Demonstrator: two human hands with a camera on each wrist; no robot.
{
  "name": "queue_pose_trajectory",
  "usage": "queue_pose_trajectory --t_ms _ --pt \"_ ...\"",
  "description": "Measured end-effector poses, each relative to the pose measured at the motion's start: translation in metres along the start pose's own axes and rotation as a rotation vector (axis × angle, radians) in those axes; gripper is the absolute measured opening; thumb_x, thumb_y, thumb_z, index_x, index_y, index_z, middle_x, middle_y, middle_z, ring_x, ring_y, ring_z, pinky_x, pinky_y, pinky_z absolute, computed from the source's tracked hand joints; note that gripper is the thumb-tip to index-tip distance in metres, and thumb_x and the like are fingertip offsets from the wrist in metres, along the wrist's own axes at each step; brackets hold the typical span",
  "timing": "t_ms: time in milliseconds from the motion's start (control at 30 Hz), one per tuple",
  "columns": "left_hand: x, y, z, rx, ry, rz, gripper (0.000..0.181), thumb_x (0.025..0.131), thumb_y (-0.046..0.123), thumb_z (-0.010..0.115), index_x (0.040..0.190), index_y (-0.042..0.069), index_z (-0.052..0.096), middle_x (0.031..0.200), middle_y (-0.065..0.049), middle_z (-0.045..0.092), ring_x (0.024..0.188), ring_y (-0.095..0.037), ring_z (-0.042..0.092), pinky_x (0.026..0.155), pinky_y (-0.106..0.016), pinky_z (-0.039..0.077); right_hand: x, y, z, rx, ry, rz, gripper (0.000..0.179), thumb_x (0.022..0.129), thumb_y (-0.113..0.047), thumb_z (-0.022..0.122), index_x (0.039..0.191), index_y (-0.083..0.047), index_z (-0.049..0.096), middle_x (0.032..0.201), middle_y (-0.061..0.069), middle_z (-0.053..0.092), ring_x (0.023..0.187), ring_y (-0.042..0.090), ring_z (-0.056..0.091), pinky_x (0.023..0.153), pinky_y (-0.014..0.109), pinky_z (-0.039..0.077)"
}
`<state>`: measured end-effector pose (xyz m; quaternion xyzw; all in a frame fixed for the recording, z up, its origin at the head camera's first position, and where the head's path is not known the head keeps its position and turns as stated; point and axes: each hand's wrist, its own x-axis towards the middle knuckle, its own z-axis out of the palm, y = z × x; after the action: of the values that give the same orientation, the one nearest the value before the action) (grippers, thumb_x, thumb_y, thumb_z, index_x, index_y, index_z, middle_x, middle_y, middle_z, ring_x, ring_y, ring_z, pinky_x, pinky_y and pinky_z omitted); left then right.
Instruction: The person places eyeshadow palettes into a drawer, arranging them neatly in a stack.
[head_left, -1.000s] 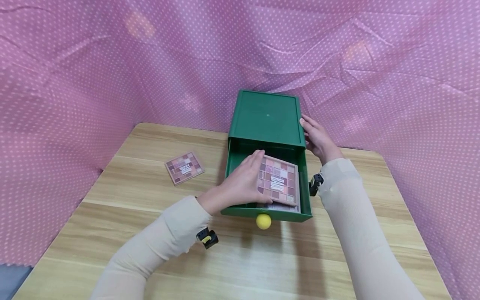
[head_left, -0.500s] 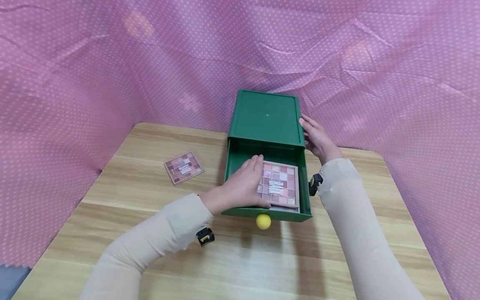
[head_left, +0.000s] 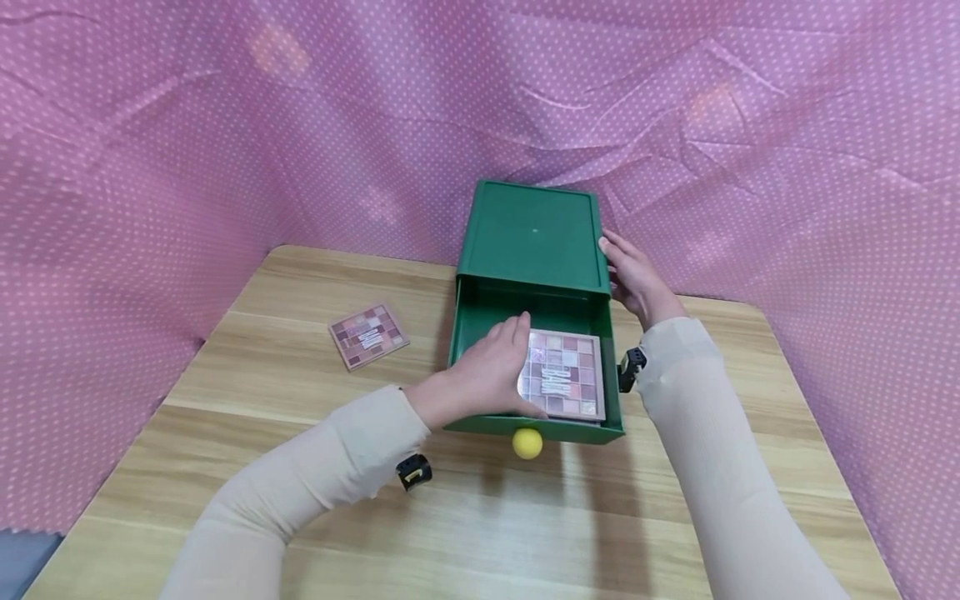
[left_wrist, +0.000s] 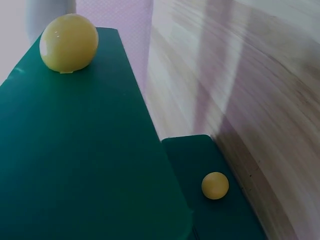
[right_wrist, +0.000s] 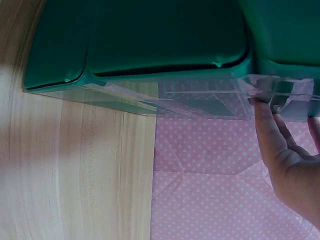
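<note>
A green drawer cabinet point(head_left: 536, 233) stands at the back of the table with its top drawer point(head_left: 613, 392) pulled out. A round yellow knob point(head_left: 527, 443) is on the drawer's front. Inside, toward the right, an eyeshadow palette point(head_left: 558, 375) lies flat on top of another one, whose edge barely shows. My left hand point(head_left: 483, 371) grips this upper palette by its left part, thumb at the near edge and fingers at the far edge; the fingertips are partly hidden. My right hand point(head_left: 637, 275) rests with extended fingers against the cabinet's right side, also seen in the right wrist view.
A second eyeshadow palette point(head_left: 370, 336) lies on the wooden table point(head_left: 300, 392), left of the cabinet. Below the pulled-out drawer, the left wrist view shows a lower drawer front point(left_wrist: 187, 155) with its own yellow knob point(left_wrist: 215, 185). Pink dotted cloth point(head_left: 360, 125) hangs behind and at both sides.
The upper palette has gone down from a tilted position to lying flat in the drawer, then shifted slightly right and nearer, my left hand moving with it. My right hand has stayed put.
</note>
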<state>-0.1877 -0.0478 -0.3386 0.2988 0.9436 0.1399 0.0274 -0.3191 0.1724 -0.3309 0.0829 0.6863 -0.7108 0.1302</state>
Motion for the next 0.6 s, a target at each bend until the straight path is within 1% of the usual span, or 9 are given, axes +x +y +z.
queue_pose_trajectory --t_ms 100,300,500,600 --pt "0.0 0.0 0.0 -0.01 -0.001 0.001 0.117 0.055 0.059 0.068 0.133 -0.007 0.013 0.134 -0.019 0.026 0.119 -0.026 0.029 0.097 -0.031 0.028 0.0 0.0 0.0 -0.004 -0.004 -0.001 0.053 0.084 -0.042 0.047 0.134 -0.033 0.029 0.125 0.008 0.037 0.1 0.019 0.044 0.074 0.026 0.045" --pt "-0.004 -0.002 -0.001 -0.067 -0.008 0.011 0.115 0.057 0.057 0.069 0.133 -0.008 0.012 0.134 -0.019 0.026 0.12 -0.026 0.028 0.097 -0.031 0.026 -0.002 0.001 0.001 -0.016 -0.004 -0.001 0.054 0.084 -0.043 0.046 0.134 -0.034 0.029 0.128 0.007 0.035 0.105 0.021 0.043 0.081 0.03 0.043" --pt "-0.008 -0.004 -0.002 -0.114 -0.02 0.034 0.112 0.061 0.054 0.069 0.134 -0.007 0.01 0.136 -0.019 0.023 0.121 -0.026 0.026 0.098 -0.032 0.025 -0.003 0.002 0.001 -0.011 -0.009 -0.017 0.053 0.084 -0.043 0.046 0.134 -0.033 0.029 0.127 0.007 0.036 0.103 0.021 0.042 0.08 0.029 0.043" --pt "-0.01 -0.005 -0.003 -0.108 -0.033 0.045 0.108 0.064 0.054 0.066 0.135 -0.006 0.01 0.136 -0.018 0.023 0.122 -0.025 0.025 0.099 -0.031 0.023 -0.004 0.002 0.001 -0.01 -0.01 -0.019 0.053 0.084 -0.043 0.047 0.134 -0.034 0.029 0.127 0.007 0.036 0.103 0.02 0.042 0.079 0.029 0.044"
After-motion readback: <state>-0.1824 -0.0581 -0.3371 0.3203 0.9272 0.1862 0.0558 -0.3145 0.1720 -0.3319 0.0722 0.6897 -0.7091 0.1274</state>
